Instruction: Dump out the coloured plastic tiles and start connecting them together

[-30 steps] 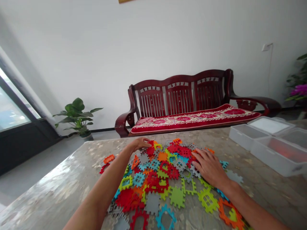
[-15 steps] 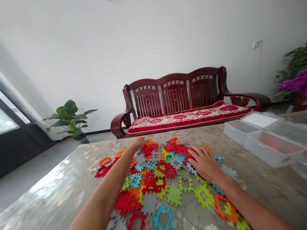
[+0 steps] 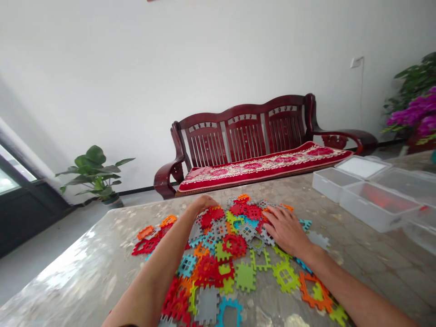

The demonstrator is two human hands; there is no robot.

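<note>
A spread heap of flat toothed plastic building tiles lies on the table in red, grey, blue, green and orange. At the heap's far left edge, my left hand [image 3: 203, 203] touches the tiles beside a red tile [image 3: 216, 212]. Its fingers are bent over the edge, partly hidden, with no tile seen lifted in them. My right hand [image 3: 285, 228] rests palm down on the heap's right side, fingers spread over red and grey tiles. Nearer me lie a green tile [image 3: 245, 276], a green window tile [image 3: 286, 276], a grey tile [image 3: 207, 305] and an orange frame tile [image 3: 315, 293].
Clear plastic boxes [image 3: 378, 212] with open lids stand on the right of the marble-patterned table [image 3: 85, 268]; red pieces show inside one. Behind the table is a dark wooden bench [image 3: 245, 136] with a red patterned cover. A potted plant [image 3: 97, 175] stands left.
My left hand has shifted slightly, its fingers now bent down against the tiles at the heap's edge. My right hand stays on the heap. The view has turned slightly to the right.
</note>
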